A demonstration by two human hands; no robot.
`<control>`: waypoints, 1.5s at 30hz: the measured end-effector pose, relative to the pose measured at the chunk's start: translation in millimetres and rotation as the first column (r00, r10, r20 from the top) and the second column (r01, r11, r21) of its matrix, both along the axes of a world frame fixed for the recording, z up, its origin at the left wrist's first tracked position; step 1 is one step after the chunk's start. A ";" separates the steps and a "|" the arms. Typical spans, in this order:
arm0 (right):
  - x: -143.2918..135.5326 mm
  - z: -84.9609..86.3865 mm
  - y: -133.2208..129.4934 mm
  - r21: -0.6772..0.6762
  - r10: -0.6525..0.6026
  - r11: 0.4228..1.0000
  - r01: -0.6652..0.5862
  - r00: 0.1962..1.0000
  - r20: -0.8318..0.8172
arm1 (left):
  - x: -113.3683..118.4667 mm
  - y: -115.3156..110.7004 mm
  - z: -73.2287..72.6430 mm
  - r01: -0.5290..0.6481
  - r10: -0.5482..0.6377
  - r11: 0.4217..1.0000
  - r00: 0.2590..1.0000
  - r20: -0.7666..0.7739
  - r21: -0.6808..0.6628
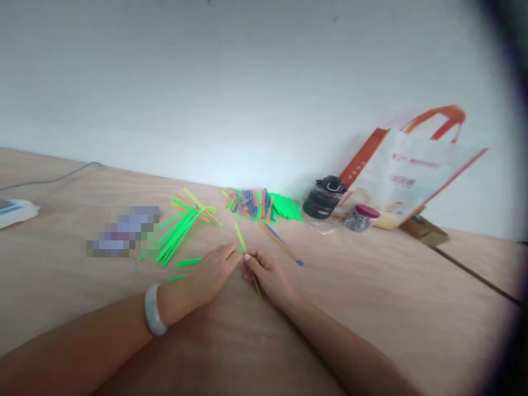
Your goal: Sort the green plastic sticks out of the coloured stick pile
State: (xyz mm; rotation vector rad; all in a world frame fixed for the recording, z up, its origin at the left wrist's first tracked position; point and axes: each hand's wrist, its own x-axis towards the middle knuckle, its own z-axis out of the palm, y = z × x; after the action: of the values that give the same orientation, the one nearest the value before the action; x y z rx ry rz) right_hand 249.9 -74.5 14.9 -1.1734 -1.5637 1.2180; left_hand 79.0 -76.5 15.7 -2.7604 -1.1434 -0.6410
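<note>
My two hands meet over the wooden table (pixel 330 286) near the middle of the view. My right hand (pixel 264 269) pinches a thin yellow strip (pixel 240 237), which sticks out above the fingers and trails below them. Close against it, my left hand (pixel 214 269), with a pale bangle on its wrist, has its fingers closed; a bit of green strip (pixel 240 251) shows at their tips. More green strips (pixel 177 236) fan out left of my left hand, crossing yellow and orange ones. One green piece (pixel 187 262) passes partly behind that hand.
Bundles of multicoloured strips (pixel 249 203) and green strips (pixel 286 206) lie near the wall. Blue and orange strips (pixel 284 245) lie right of my hands. Beyond are a black bottle (pixel 322 201), a lidded jar (pixel 361 218) and a shopping bag (pixel 416 176). A blurred-out object (pixel 126 231) lies left.
</note>
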 end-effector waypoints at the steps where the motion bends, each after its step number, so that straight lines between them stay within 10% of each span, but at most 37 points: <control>1: -1.2 -0.3 -0.7 -0.015 0.005 1.000 -0.005 1.000 -0.017 | 0.2 0.6 -0.8 -0.002 0.002 1.000 1.000 -0.004 -0.001; 22: 15.5 0.1 17.9 0.168 -0.179 0.973 0.157 0.977 0.120 | -0.3 8.2 6.0 -0.075 0.120 0.980 0.962 0.247 -0.183; 25: 46.5 0.1 41.6 0.299 -0.422 0.885 0.357 0.887 0.187 | -4.7 15.2 2.5 -0.100 0.150 0.975 0.954 0.259 -0.198; 29: 84.5 -5.9 67.4 0.556 -0.586 0.773 0.306 0.679 0.441 | -6.6 27.8 -10.1 -0.054 0.077 0.992 0.975 0.208 -0.116; 36: 92.6 -15.6 70.1 0.531 -0.520 0.847 0.032 0.260 0.814 | -11.2 33.6 -29.1 -0.041 0.050 0.996 0.992 0.113 -0.086; 45: 86.5 -11.7 65.8 0.532 -0.521 0.847 0.004 0.204 0.829 | -8.3 35.4 -31.1 -0.031 0.036 0.997 0.997 0.064 -0.073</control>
State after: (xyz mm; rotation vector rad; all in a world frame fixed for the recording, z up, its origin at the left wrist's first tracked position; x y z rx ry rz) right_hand 336.5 -8.7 3.2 -1.9435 -2.1433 -0.3682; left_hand 70.7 -41.1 -15.5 -2.7921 -1.2472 -0.7043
